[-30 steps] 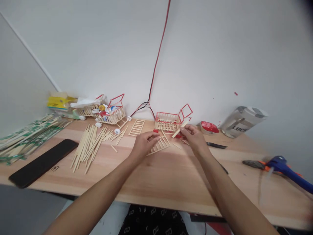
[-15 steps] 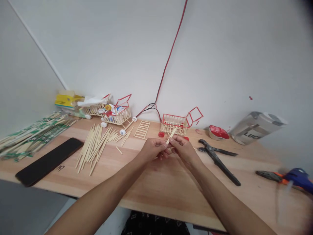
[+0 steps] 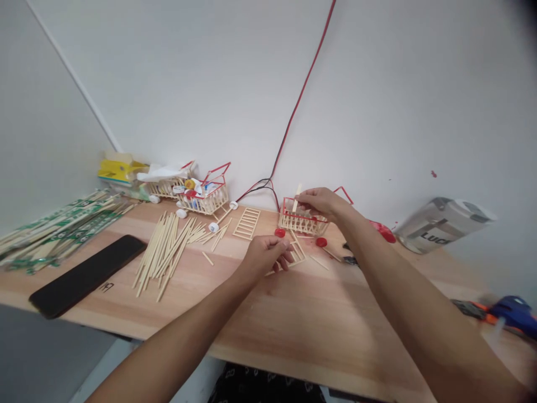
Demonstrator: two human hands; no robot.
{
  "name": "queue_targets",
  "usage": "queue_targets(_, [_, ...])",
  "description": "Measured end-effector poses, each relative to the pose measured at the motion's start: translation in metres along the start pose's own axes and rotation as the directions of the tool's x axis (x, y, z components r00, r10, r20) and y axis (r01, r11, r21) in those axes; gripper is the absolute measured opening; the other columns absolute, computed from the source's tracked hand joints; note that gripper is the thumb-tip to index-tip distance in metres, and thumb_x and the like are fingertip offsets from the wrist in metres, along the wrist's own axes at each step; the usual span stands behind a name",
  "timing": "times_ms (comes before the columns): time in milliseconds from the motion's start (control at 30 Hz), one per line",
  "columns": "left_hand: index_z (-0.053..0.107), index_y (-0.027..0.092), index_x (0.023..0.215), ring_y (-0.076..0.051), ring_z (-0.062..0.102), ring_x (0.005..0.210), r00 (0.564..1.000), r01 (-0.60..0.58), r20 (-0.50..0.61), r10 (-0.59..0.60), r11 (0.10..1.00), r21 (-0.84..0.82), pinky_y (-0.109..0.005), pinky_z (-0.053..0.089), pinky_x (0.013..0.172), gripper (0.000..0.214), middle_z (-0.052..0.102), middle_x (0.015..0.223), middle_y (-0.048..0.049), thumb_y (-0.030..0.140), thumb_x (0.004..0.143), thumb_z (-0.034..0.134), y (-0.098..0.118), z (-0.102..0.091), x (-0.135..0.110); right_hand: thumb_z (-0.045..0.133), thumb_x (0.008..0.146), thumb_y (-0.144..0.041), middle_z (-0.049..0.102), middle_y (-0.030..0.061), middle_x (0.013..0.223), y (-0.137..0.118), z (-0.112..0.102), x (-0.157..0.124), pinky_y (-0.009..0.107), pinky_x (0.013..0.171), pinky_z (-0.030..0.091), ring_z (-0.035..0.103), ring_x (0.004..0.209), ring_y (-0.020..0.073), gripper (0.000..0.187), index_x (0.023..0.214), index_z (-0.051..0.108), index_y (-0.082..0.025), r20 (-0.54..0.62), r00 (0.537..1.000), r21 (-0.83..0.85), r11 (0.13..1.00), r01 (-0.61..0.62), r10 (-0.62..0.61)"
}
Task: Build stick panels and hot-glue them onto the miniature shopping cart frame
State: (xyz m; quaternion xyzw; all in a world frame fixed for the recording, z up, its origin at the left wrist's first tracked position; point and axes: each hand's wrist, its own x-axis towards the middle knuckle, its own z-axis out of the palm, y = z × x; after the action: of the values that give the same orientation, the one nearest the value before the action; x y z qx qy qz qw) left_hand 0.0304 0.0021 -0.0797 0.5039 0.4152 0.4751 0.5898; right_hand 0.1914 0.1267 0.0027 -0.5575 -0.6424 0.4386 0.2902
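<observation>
My right hand [image 3: 321, 201] reaches to the back of the table and pinches a flat pale wooden strip [image 3: 297, 197], which stands upright over the small stick basket [image 3: 306, 226] with a red rim. Nearer to me, my left hand [image 3: 267, 253] has its fingers curled at a small ladder-like stick frame [image 3: 301, 250], seemingly gripping its edge. The hand covers part of that frame. A red bottle cap [image 3: 279, 232] lies just behind my left fingers, and another red cap [image 3: 321, 242] is under my right wrist.
Loose sticks [image 3: 161, 254] lie to the left, beside a black phone-like slab [image 3: 88, 274] and packaged sticks [image 3: 79, 224]. Another ladder frame [image 3: 246, 223] lies near filled stick carts [image 3: 210, 198]. At right are a bag [image 3: 436, 226], a red-stained tub [image 3: 384, 230] and a blue glue gun [image 3: 514, 313].
My right hand has left my left hand and moved back and up to the basket with the wooden strip. The left hand stays near its place, with the ladder-like frame now showing.
</observation>
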Motion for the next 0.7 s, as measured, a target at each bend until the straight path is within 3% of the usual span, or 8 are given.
queue_targets(133, [0.064,0.012,0.074,-0.008,0.055,0.044,1.000,-0.007,-0.001,0.007,0.999,0.044,-0.017,0.037,0.038,0.029,0.066,0.065,-0.0043,0.040,0.080,0.058,-0.002,-0.002,0.001,0.076,0.068,-0.029,0.055,0.0035,0.048,-0.008,0.004,0.031,0.022,0.038,0.021,0.037,0.040,0.0060,0.030,0.050,0.056,-0.016,0.084,0.984,-0.138,0.980,-0.144,0.157])
queue_targets(333, [0.062,0.012,0.072,-0.006,0.055,0.045,1.000,-0.010,-0.008,0.010,0.997,0.081,-0.015,0.036,0.038,0.027,0.066,0.066,-0.0035,0.036,0.083,0.054,0.001,-0.002,0.000,0.070,0.077,-0.026,0.052,0.0010,0.046,-0.011,0.012,0.045,0.019,0.036,0.028,0.038,0.039,0.0051,0.029,0.055,0.056,-0.014,0.165,0.935,-0.279,0.924,-0.261,0.314])
queue_targets(567, [0.061,0.012,0.063,-0.005,0.053,0.044,1.000,-0.030,0.000,0.031,0.990,0.137,-0.014,0.036,0.039,0.032,0.061,0.058,-0.0012,0.034,0.085,0.051,0.000,-0.003,0.000,0.069,0.079,-0.035,0.052,-0.0003,0.050,0.002,0.009,0.058,0.019,0.040,0.032,0.041,0.044,0.0062,0.031,0.060,0.055,-0.015,0.209,0.916,-0.300,0.914,-0.274,0.343])
queue_targets(700, [0.061,0.012,0.064,-0.005,0.052,0.043,0.999,-0.032,0.001,0.032,0.991,0.133,-0.015,0.036,0.039,0.031,0.062,0.059,-0.0015,0.034,0.085,0.051,-0.001,-0.004,0.000,0.066,0.082,-0.034,0.050,-0.0009,0.050,0.006,0.009,0.061,0.018,0.038,0.028,0.039,0.043,0.0059,0.030,0.061,0.055,-0.015,0.239,0.911,-0.285,0.921,-0.266,0.337])
